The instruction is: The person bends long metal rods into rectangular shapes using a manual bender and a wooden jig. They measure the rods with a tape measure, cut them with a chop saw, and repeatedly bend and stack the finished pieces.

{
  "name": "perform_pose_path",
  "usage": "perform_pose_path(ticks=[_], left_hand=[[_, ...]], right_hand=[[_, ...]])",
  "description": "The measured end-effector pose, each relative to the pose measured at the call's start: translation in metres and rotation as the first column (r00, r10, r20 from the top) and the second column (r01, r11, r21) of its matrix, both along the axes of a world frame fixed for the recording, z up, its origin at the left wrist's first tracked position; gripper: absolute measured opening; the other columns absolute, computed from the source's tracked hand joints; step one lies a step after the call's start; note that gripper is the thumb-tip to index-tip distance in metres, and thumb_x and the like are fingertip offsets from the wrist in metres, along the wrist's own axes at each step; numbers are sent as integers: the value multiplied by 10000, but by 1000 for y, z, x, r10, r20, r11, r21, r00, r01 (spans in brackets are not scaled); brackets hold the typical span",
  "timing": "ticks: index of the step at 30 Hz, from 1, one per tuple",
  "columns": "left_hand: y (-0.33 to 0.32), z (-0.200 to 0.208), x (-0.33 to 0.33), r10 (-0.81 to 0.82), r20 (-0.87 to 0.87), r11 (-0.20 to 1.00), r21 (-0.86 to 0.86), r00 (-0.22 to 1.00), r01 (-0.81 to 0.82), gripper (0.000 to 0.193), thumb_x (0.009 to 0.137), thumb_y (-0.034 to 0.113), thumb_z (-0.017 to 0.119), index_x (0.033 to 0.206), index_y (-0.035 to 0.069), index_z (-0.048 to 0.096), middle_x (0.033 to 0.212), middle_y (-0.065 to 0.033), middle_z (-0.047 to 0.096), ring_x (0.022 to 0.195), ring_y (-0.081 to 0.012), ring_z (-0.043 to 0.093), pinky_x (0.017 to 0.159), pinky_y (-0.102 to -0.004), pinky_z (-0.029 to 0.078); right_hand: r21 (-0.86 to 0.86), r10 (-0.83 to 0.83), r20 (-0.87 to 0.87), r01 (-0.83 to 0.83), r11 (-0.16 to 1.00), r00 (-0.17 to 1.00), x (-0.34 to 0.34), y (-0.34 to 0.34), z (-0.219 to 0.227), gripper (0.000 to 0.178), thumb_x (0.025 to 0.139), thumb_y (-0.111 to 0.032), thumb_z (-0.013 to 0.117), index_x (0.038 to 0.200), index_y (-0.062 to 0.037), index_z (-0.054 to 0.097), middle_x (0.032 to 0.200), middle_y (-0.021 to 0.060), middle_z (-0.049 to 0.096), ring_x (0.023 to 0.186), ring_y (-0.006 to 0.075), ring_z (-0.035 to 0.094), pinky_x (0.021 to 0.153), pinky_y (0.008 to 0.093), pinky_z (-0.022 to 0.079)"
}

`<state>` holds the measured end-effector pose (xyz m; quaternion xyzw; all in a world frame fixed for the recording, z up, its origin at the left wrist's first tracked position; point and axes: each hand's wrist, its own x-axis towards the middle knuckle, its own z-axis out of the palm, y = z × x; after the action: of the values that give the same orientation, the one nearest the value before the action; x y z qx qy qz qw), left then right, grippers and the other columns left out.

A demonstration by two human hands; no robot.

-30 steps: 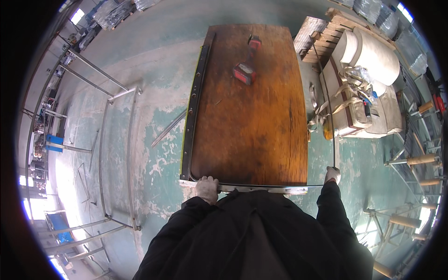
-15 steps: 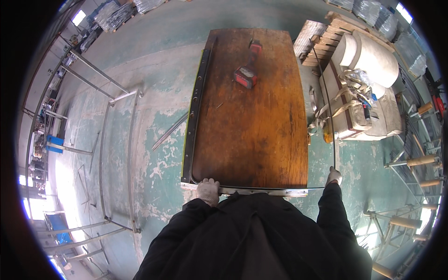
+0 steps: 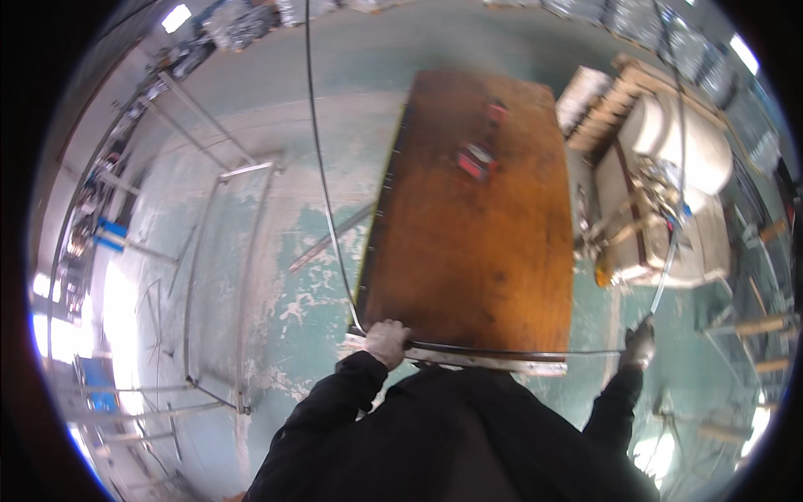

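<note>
A thin metal rod, bent into a wide U, is gripped at its two corners. My gloved left hand closes around the left corner, at the near left of the brown wooden tabletop. Off the table's right side, my gloved right hand is closed on the right corner. The cross part of the rod runs along the near table edge, while both legs stretch forward, raised. Along the left table edge lies a dark strip with a yellow outer edge. A red and black cordless drill, blurred, lies toward the far end.
Padded cream seating with straps heaped on it stands at the right, beside wooden pallets. A metal frame is on the floor at left. Racks with brown rollers stand far right. Wrapped goods line the back.
The rod's legs have swung up off the table level, the left one now left of the dark strip. My right hand has moved outward and slightly nearer. The whole view has shifted.
</note>
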<state>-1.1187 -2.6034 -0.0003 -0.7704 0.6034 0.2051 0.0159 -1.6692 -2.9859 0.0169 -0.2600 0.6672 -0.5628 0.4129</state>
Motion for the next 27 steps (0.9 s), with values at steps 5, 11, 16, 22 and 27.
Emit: perform_pose_path(ticks=[5, 11, 16, 22, 27], left_hand=[[38, 16, 21, 94, -21, 996, -2, 995, -94, 223, 956, 188, 710, 1146, 126, 808, 1186, -165, 756, 1222, -394, 705, 1027, -540, 562], [114, 36, 30, 378, 10, 923, -85, 926, -376, 271, 804, 73, 683, 1053, 82, 791, 1099, -154, 766, 1189, -421, 705, 1010, -532, 575], [169, 74, 9, 631, 220, 771, -73, 744, -633, 262, 849, 81, 697, 1084, 122, 804, 1121, -120, 765, 1201, -365, 709, 1004, -500, 573], [244, 117, -26, 767, 388, 560, -17, 511, -828, 255, 932, 121, 691, 1145, 163, 824, 1177, -86, 773, 1245, -317, 703, 1029, -476, 559], [322, 124, -64, 880, 388, 334, -94, 274, -938, 269, 947, 129, 662, 1156, 152, 830, 1193, -113, 774, 1267, -331, 699, 1064, -490, 553]], right_hand=[[-142, 245, 31, -239, 961, 969, 70, 8, 64, 362, 1169, -481, 706, 973, -204, 578, 744, -114, 328, 658, 51, 290, 794, 305, 452], [-210, 550, -28, -543, 813, 835, 158, 8, 60, 511, 1181, -558, 644, 877, -169, 511, 713, -101, 304, 659, 71, 262, 980, 376, 494], [-292, 698, 260, -635, 716, 668, 258, -22, 26, 492, 1183, -480, 679, 837, -180, 500, 692, -71, 299, 641, 90, 271, 946, 390, 485], [-433, 942, 239, -843, 319, 234, 395, -17, 13, 407, 1175, -328, 714, 853, -177, 516, 699, -64, 294, 641, 103, 276, 836, 342, 460], [-458, 988, 135, -879, 134, 81, 535, 46, 84, 416, 1152, -338, 753, 840, -178, 529, 681, -79, 302, 634, 87, 292, 724, 326, 411]])
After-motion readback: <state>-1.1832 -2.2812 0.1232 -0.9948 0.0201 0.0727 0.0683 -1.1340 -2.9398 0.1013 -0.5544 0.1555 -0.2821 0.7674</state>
